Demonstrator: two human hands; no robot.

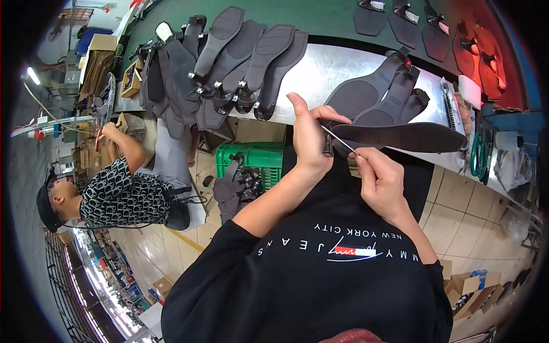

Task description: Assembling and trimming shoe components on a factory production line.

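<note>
My left hand (311,137) is closed on one end of a dark grey shoe insole (406,137), thumb pointing up. The insole lies nearly level, its broad end out to the right. A dark, shiny strap-like piece (327,144) shows beside my left palm. In my right hand (382,180) is a thin metal rod-like tool (341,139), pinched between thumb and fingers. Its far end reaches the insole beside my left fingers; the tip itself is hidden. Just beyond my hands, several dark insoles with straps (363,91) lie on the shiny metal worktop (311,74).
More insoles (223,46) overlap at the worktop's left. Beyond runs a green belt (326,20) carrying strapped insoles. Green-handled scissors (479,155) lie at the right edge. A green crate (257,157) stands below, left. Another person (126,191) works at far left.
</note>
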